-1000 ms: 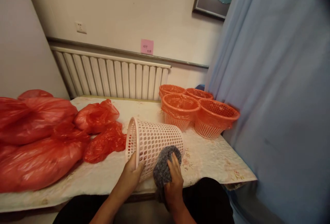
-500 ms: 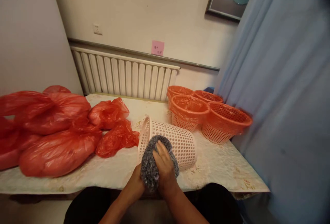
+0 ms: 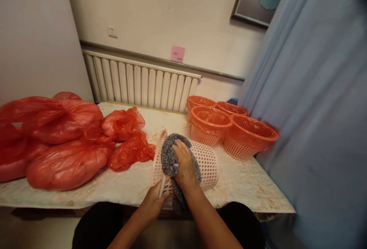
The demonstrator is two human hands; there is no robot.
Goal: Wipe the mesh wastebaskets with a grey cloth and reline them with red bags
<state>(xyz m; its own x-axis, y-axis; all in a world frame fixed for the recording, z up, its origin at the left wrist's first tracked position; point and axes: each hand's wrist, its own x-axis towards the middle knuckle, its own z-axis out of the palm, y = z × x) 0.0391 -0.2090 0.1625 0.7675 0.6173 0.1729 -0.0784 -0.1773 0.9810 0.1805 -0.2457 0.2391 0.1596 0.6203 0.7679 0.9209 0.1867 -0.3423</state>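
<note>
A pale pink perforated plastic basket [image 3: 207, 164] lies on its side on the table, its open mouth facing left. My left hand [image 3: 154, 201] grips the basket's rim at the near side, with the thumb over the edge. Under my right hand [image 3: 185, 165] is a grey speckled cloth [image 3: 169, 156], pressed against the upper side of the basket. The fingers of that hand are bent over the cloth, and part of the cloth hangs down toward the table's front edge.
Several red plastic bags [image 3: 70, 165], some bulging, lie on the left of the table [image 3: 246, 188]. Several baskets lined with red bags [image 3: 210, 126] stand at the back right, beside a blue curtain [image 3: 312, 100]. A radiator [image 3: 140, 81] runs along the wall.
My right hand and the cloth have moved up and slightly right over the basket's side. My left hand has come away from the cloth and now shows on the rim, slightly lower.
</note>
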